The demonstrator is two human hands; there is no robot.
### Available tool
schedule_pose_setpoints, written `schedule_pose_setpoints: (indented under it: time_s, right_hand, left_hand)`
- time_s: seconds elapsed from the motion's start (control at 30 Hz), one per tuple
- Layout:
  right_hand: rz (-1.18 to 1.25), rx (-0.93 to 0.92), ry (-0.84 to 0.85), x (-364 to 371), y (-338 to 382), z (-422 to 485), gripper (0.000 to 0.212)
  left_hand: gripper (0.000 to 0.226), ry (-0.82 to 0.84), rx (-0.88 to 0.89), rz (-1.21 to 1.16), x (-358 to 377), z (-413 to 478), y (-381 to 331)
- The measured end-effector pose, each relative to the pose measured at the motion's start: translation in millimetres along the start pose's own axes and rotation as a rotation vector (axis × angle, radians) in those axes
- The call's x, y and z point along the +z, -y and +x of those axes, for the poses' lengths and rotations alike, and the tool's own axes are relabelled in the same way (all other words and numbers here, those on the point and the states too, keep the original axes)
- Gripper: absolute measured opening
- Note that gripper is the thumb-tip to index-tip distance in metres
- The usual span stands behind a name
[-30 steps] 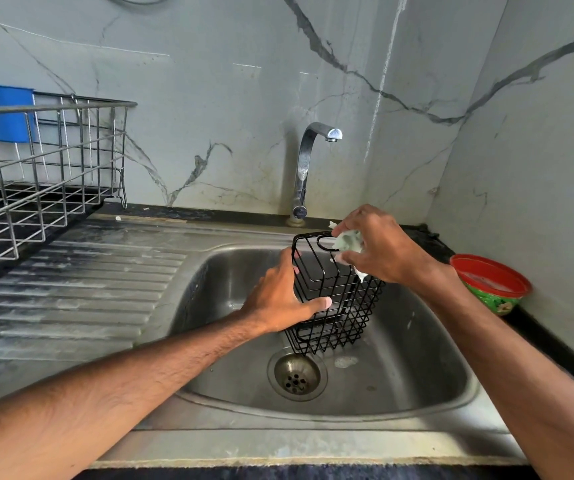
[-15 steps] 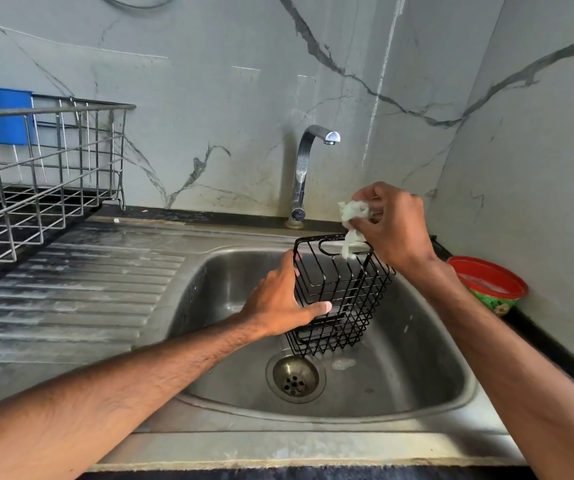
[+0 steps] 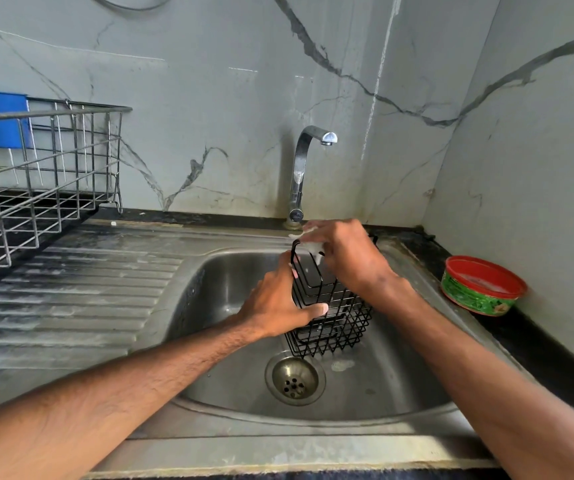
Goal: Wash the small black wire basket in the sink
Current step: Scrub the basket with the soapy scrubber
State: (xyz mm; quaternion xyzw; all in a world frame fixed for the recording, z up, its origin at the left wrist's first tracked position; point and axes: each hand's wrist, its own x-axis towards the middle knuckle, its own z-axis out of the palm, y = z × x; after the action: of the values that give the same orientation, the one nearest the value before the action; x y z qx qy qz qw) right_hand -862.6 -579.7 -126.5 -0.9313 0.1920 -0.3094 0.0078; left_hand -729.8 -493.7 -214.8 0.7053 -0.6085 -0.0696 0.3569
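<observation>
Quick count: two hands, left (image 3: 280, 303) and right (image 3: 349, 259), one black wire basket (image 3: 334, 313), one sink (image 3: 230, 285), one tap (image 3: 301, 174), one drain (image 3: 294, 380), one dish rack (image 3: 43, 188), one red-rimmed tub (image 3: 481, 285), one white scrap (image 3: 313, 245).

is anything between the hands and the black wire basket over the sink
Nothing visible. The left hand grips the black wire basket directly; the right hand presses a white scrubber against its top rim.

Both bare forearms reach in from the lower corners of the frame toward its centre. The left hand (image 3: 278, 303) curls its fingers closed in a grip, thumb lying across. The right hand (image 3: 347, 258), just above and right, bends down at the wrist, fingers pinched together.
</observation>
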Motion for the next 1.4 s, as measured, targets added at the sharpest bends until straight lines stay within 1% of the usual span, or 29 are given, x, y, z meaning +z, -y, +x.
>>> schedule_pose_setpoints:
  time_s: [0.03, 0.13, 0.17, 0.23, 0.33, 0.4, 0.5, 0.53, 0.6, 0.67, 0.77, 0.8, 0.87, 0.93, 1.0, 1.1, 1.13, 1.2, 1.27, 1.33, 1.4]
  right_hand:
    - [0.017, 0.018, -0.013, -4, -8, -1, 0.054]
    - [0.014, 0.126, -0.071, -17, -41, -9, 0.037]
    - [0.007, 0.175, -0.090, -20, -51, -13, 0.036]
    - [-0.016, 0.258, -0.130, -26, -66, -19, 0.037]
    - [-0.039, 0.292, -0.129, -23, -65, -22, 0.042]
    - [-0.049, 0.266, -0.084, -14, -47, -17, 0.046]
    - [-0.057, 0.126, -0.026, 1, -15, -6, 0.057]
    - [-0.061, 0.080, -0.003, 5, -6, -3, 0.057]
    - [-0.065, 0.015, 0.053, 8, 7, -1, 0.049]
    - [-0.068, -0.029, 0.085, 10, 11, -4, 0.047]
    - [-0.028, -0.053, 0.099, 11, 6, -10, 0.061]
    - [-0.006, -0.067, 0.098, 8, 5, -11, 0.062]
    - [0.055, -0.108, 0.088, -2, 6, -14, 0.055]
    - [0.110, -0.085, 0.031, -12, 5, -18, 0.049]
    - [0.108, 0.006, -0.016, -17, -4, -20, 0.047]
    - [0.057, 0.135, -0.040, -16, -16, -22, 0.043]
    - [0.049, 0.135, -0.055, -14, -14, -22, 0.045]
    - [0.036, 0.069, -0.069, -8, -3, -20, 0.051]
    - [0.032, -0.013, -0.024, 2, 14, -20, 0.057]
    - [0.016, -0.056, 0.048, 12, 26, -19, 0.062]
    - [0.023, -0.074, 0.076, 14, 29, -20, 0.063]
  left_hand:
    - [0.117, 0.003, -0.020, 0.003, 0, 0, 0]
    - [0.113, 0.003, -0.047, -0.003, 1, 1, 0]
    - [0.112, 0.003, -0.046, -0.002, 1, 0, 0]
    - [0.110, -0.001, -0.043, 0.000, 1, 0, -1]
    - [0.109, -0.009, -0.035, -0.008, 2, 1, -1]
    - [0.114, -0.014, -0.032, -0.018, 2, 1, -1]
    - [0.119, -0.021, -0.014, -0.033, 2, 1, -1]
    - [0.118, -0.024, 0.004, -0.035, 1, 1, 0]
    - [0.113, -0.031, 0.040, -0.039, 1, 1, 2]
    - [0.107, -0.028, 0.048, -0.043, -1, 3, 7]
    - [0.109, -0.006, 0.047, -0.021, -2, 5, 12]
    - [0.110, -0.003, 0.041, -0.009, -2, 6, 14]
    - [0.113, 0.003, 0.017, 0.001, -2, 6, 13]
    - [0.115, 0.005, -0.031, -0.010, -3, 7, 13]
    - [0.114, -0.015, -0.078, -0.035, -4, 9, 15]
    - [0.109, -0.024, -0.135, -0.059, -5, 11, 19]
    - [0.109, -0.023, -0.138, -0.064, -5, 11, 20]
    - [0.114, -0.013, -0.128, -0.071, -6, 10, 19]
    - [0.115, -0.007, -0.102, -0.071, -6, 10, 20]
    - [0.103, -0.004, -0.076, -0.066, -6, 10, 21]
    - [0.096, -0.016, -0.070, -0.070, -6, 12, 23]
